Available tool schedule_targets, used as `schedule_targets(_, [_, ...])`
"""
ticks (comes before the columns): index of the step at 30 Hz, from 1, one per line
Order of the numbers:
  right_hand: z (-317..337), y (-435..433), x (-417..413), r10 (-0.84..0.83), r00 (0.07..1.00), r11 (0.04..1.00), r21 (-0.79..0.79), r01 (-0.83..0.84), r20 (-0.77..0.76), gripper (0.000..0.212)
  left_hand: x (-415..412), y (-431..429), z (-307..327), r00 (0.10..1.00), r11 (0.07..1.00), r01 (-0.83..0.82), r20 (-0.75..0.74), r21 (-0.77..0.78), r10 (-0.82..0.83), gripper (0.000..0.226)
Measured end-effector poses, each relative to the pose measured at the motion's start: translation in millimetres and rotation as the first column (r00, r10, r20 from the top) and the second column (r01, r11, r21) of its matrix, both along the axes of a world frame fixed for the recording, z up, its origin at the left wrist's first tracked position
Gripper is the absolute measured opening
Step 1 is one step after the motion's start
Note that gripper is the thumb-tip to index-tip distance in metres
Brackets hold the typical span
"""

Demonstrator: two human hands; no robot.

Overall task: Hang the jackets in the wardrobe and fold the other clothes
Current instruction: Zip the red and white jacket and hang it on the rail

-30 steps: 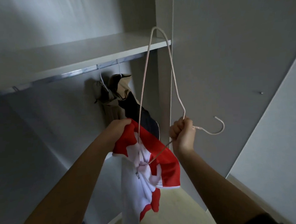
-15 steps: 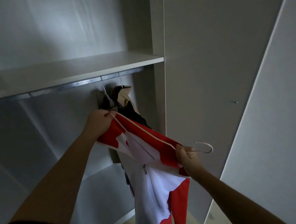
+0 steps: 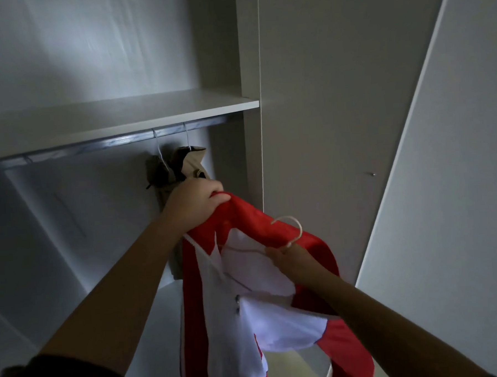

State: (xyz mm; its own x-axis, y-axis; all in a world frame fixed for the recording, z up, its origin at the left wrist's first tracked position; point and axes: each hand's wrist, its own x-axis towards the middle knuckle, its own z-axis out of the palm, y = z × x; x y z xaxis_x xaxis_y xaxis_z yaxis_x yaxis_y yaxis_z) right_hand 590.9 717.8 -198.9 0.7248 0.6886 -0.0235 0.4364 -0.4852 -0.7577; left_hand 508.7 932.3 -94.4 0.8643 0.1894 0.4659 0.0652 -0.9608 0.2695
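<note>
Looking up into a pale open wardrobe (image 3: 309, 98) across most of the frame, its door (image 3: 457, 177) slanting down the right edge. In the upper left, a white shelf (image 3: 122, 117), and just beneath it a metal rail (image 3: 95, 144) running left to right. Lower centre, a red and white jacket (image 3: 277, 322), held in front of the wardrobe opening, below the rail and not on it, draped between both hands and trailing to the bottom edge. Behind it at centre, beige garments (image 3: 194, 162) hanging from the rail on two thin wire hangers (image 3: 159, 148). Two bare forearms (image 3: 117, 281) reaching in from the lower corners of the frame. Hands apart, each clamped on something: left hand (image 3: 196, 202) at centre, clenched on the red shoulder of the jacket, close in front of the beige garments; right hand (image 3: 285, 254) lower and to the right, pinching the neck of a pale hanger (image 3: 300, 228), the hook curling up above the red cloth and most of the wire out of sight among the folds
</note>
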Motion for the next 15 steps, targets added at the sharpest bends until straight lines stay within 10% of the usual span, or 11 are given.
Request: schedule_targets(15, [61.3, 51.6, 41.9, -0.08, 0.997, 0.996, -0.04, 0.08, -0.012, 0.043, 20.7, 11.3, -83.9, 0.994, 0.824, 0.103, 0.079, -0.557, -0.071, 0.018])
